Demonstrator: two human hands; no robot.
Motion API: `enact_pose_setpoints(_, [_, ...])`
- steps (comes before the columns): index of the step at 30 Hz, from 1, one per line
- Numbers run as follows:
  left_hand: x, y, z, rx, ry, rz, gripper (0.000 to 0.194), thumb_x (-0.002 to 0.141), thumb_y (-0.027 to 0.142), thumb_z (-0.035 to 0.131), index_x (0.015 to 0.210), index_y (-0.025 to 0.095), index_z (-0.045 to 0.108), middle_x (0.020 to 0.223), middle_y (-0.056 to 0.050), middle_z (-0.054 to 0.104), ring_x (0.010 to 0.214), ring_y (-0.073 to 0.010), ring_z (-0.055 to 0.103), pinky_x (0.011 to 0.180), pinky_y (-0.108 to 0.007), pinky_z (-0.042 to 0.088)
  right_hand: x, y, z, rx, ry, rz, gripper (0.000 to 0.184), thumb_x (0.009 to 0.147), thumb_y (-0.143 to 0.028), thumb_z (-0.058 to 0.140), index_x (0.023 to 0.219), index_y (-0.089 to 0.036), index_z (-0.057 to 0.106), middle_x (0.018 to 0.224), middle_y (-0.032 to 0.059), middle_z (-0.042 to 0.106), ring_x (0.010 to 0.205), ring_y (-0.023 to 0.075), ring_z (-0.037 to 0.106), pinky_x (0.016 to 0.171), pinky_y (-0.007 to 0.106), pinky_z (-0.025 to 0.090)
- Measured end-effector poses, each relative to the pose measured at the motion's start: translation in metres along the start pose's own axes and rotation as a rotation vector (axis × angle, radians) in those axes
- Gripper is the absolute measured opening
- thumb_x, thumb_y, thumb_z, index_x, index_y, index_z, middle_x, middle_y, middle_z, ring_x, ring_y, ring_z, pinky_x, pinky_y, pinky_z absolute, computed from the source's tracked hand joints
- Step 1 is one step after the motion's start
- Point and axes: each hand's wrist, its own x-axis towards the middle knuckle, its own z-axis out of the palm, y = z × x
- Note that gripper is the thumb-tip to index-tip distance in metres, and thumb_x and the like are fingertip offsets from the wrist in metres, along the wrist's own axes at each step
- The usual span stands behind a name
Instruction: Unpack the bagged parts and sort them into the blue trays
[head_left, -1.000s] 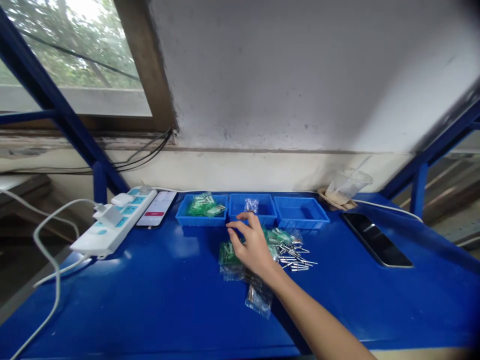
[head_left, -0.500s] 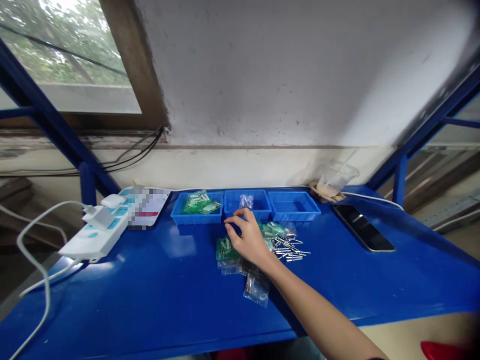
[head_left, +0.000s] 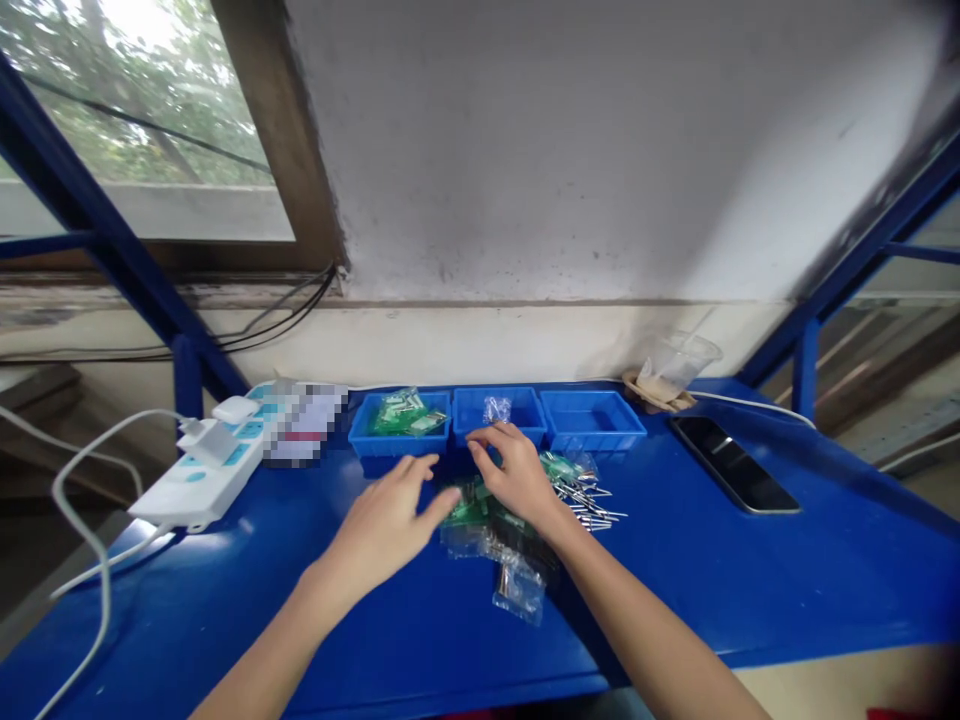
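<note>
My left hand (head_left: 390, 520) reaches in from the lower left with thumb and fingers apart, holding nothing, just left of the pile. My right hand (head_left: 514, 475) hovers in front of the middle blue bin (head_left: 499, 400), fingers loosely curved, thumb apart from them, and nothing shows between them. Beneath and between the hands lie small green packets (head_left: 469, 505) and clear plastic packets (head_left: 519, 590). To the right of my right hand, loose silver metal pins (head_left: 592, 500) lie in a heap. Part of the pile is hidden under my right hand and wrist.
The left blue bin (head_left: 361, 440) holds green packets; the middle one has a clear packet. A third blue bin (head_left: 592, 440) stands to the right. A phone (head_left: 735, 465), a plastic cup (head_left: 675, 365) and a white power strip (head_left: 202, 480) with cables rest on the blue table (head_left: 300, 570).
My left hand has come into view from the lower left and now stands beside the pile. My right hand stays over nearly the same place. The camera view has shifted slightly.
</note>
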Motion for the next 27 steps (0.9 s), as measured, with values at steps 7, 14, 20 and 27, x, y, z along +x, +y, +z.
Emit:
enact_pose_setpoints(7, [0.029, -0.008, 0.031, -0.034, -0.293, -0.054, 0.025, 0.074, 0.038, 0.059, 0.087, 0.018, 0.054, 0.086, -0.004, 0.055, 0.077, -0.0216, 0.057, 0.062, -0.03, 0.043, -0.001, 0.002, 0.003, -0.032, -0.109, -0.014, 0.02, 0.089, -0.023, 0.046, 0.097, -0.02, 0.064, 0.088, 0.0047, 0.064, 0.086, 0.0178, 0.056, 0.078, 0.029, 0.041])
enact_pose_setpoints(14, [0.031, -0.023, 0.032, -0.463, 0.053, -0.013, 0.003, 0.082, 0.021, 0.049, 0.08, 0.019, 0.048, 0.07, 0.004, 0.042, 0.054, -0.0085, 0.039, 0.053, -0.021, 0.034, 0.001, 0.002, 0.002, 0.154, -0.083, 0.193, 0.029, 0.092, -0.037, 0.041, 0.089, -0.018, 0.063, 0.072, 0.0011, 0.06, 0.064, 0.0131, 0.052, 0.061, 0.025, 0.036])
enact_pose_setpoints(20, [0.017, -0.015, 0.029, -0.325, 0.253, 0.244, 0.018, 0.085, 0.011, 0.045, 0.076, 0.019, 0.058, 0.099, -0.003, 0.042, 0.073, -0.0094, 0.052, 0.066, -0.023, 0.043, 0.004, -0.001, 0.007, 0.695, -0.209, 0.449, 0.029, 0.079, -0.042, 0.059, 0.094, -0.017, 0.058, 0.062, -0.0043, 0.05, 0.055, 0.0103, 0.045, 0.054, 0.023, 0.035])
enact_pose_setpoints(27, [0.021, -0.01, 0.024, -0.523, 0.132, -0.022, 0.018, 0.087, 0.029, 0.05, 0.092, 0.021, 0.065, 0.103, -0.006, 0.048, 0.085, -0.0155, 0.053, 0.07, -0.025, 0.044, 0.0, -0.006, 0.008, 0.415, 0.044, 0.106, 0.005, 0.081, -0.02, 0.055, 0.081, -0.019, 0.06, 0.082, 0.0026, 0.059, 0.079, 0.0161, 0.053, 0.072, 0.03, 0.042])
